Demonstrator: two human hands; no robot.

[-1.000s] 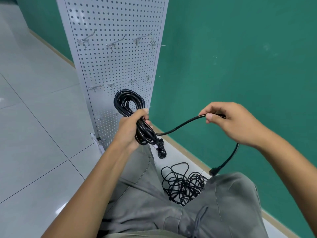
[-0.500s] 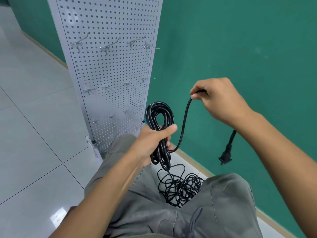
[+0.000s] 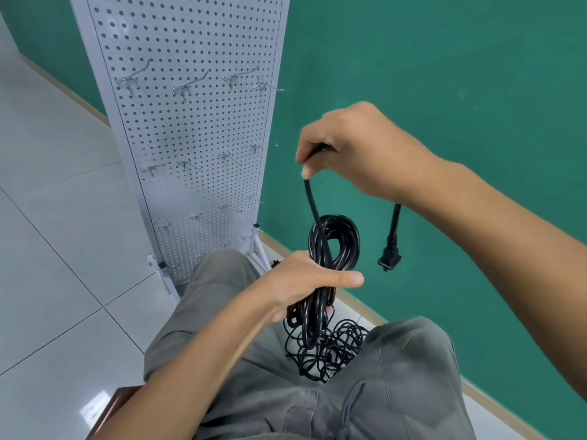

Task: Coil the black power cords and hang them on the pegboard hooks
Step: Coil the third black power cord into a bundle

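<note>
Black rubber-sheathed power cord coil (image 3: 333,246), limp yet springy, sits gripped at its waist by the left hand (image 3: 305,281), while above it the right hand (image 3: 352,154) pinches the loose tail, its two-prong plug (image 3: 389,257) dangling beyond.

Single head-worn wide-angle view, aimed forward and down, hands seen close, white perforated metal pegboard (image 3: 190,128) near ahead, green painted wall (image 3: 444,74) rightward.

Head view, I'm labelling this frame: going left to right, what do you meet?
Floor tiles → pegboard → left hand gripping the coiled cord → dangling plug → green wall.
</note>
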